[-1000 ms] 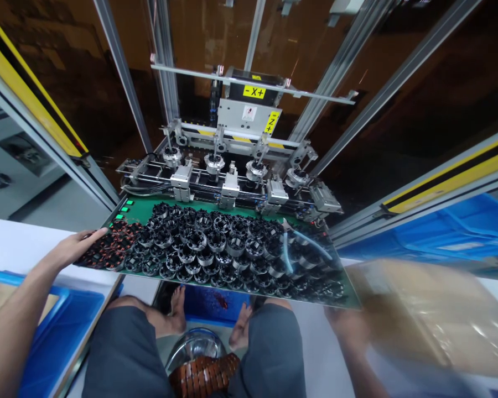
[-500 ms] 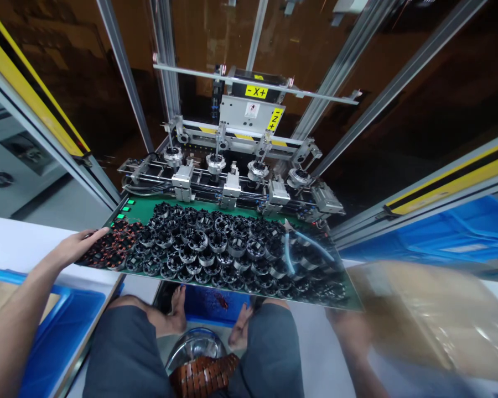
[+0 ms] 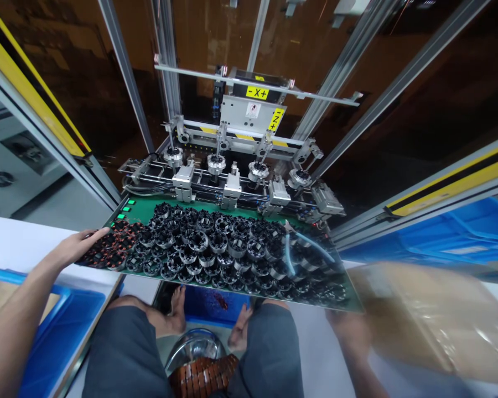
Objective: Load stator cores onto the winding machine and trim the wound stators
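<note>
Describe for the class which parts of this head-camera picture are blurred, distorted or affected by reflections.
In the head view, the right hand and the brown sheet beside it are smeared by motion blur; the left hand on the green circuit board is sharp; wide-angle distortion splays the aluminium frame rails; the dark panels show warm reflections.

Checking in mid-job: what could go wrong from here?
The black parts appear to sit loose on the green board, so a tilt could spill them toward the bare feet. The right hand is blurred, so its hold is uncertain. The left hand touches copper-wound parts and might disturb them.
</note>
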`<state>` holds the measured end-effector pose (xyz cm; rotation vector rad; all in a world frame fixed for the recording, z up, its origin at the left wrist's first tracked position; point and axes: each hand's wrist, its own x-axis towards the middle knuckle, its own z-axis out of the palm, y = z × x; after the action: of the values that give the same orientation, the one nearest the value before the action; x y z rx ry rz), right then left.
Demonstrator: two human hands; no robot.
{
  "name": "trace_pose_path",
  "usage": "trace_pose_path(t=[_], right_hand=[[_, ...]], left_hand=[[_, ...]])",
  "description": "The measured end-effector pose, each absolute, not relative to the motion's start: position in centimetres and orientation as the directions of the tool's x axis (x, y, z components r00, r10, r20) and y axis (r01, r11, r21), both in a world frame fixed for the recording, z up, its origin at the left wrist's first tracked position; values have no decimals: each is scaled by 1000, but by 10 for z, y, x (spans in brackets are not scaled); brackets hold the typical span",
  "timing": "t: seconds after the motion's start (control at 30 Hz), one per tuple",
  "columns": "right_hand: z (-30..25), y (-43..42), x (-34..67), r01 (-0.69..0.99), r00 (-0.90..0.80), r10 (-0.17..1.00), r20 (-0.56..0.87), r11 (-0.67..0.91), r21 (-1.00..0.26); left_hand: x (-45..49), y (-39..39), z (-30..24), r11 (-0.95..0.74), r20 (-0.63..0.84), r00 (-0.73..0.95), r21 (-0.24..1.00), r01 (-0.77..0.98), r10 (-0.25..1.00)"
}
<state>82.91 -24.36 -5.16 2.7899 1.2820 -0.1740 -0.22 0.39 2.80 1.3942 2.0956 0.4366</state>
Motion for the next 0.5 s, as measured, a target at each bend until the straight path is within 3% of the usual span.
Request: trace_pose_path(t=[0.5], right_hand=[[-52, -244, 831, 753, 650, 743, -162, -658, 4]], left_hand=[[-7, 6, 23, 391, -267, -290, 533, 750, 919]])
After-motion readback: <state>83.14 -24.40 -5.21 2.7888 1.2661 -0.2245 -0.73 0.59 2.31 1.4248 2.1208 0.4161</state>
